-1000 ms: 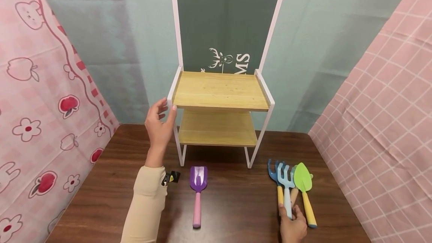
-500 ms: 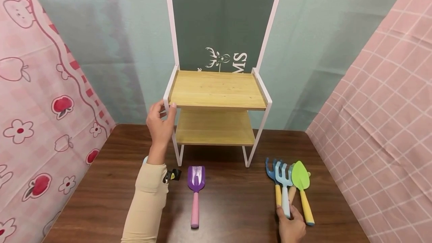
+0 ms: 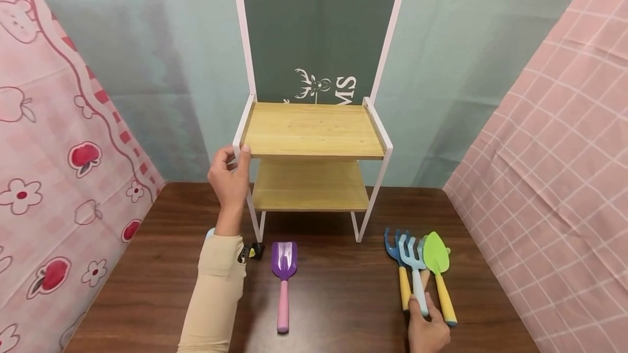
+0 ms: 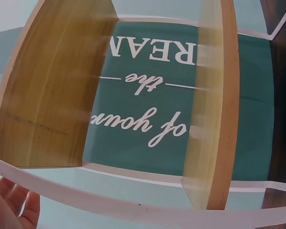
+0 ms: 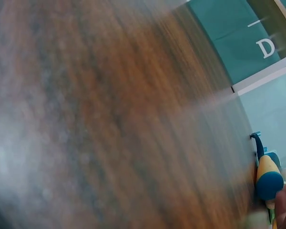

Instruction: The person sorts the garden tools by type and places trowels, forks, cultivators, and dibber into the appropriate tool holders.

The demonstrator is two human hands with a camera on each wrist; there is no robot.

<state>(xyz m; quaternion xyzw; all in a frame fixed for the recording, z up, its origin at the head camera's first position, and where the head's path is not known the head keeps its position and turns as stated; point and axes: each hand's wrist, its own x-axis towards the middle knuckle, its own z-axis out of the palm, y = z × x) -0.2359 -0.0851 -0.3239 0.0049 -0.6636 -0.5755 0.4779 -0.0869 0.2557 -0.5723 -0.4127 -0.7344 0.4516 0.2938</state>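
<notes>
A small two-tier shelf (image 3: 314, 129) with wooden boards and a white frame stands at the back of the table. My left hand (image 3: 229, 181) holds its front left corner, thumb in front and fingers behind the white frame (image 4: 109, 202). At the right, my right hand (image 3: 429, 331) pinches the handle of a light blue hand fork (image 3: 418, 282). Beside it lie a dark blue hand rake (image 3: 404, 285) with a yellow handle and a green trowel (image 3: 436, 255). A wooden handle (image 3: 425, 278) shows between them, its head mostly hidden.
A purple toy shovel (image 3: 284, 266) with a pink handle lies before the shelf on the brown table (image 3: 343, 298). A dark green panel (image 3: 324, 20) rises behind the shelf. Pink cloths (image 3: 544, 168) flank both sides. A light blue object edge (image 3: 210, 232) peeks out behind the left sleeve.
My left hand has closed onto the shelf's corner. The light blue fork's handle has swung slightly right with my right hand. The head view has shifted a little.
</notes>
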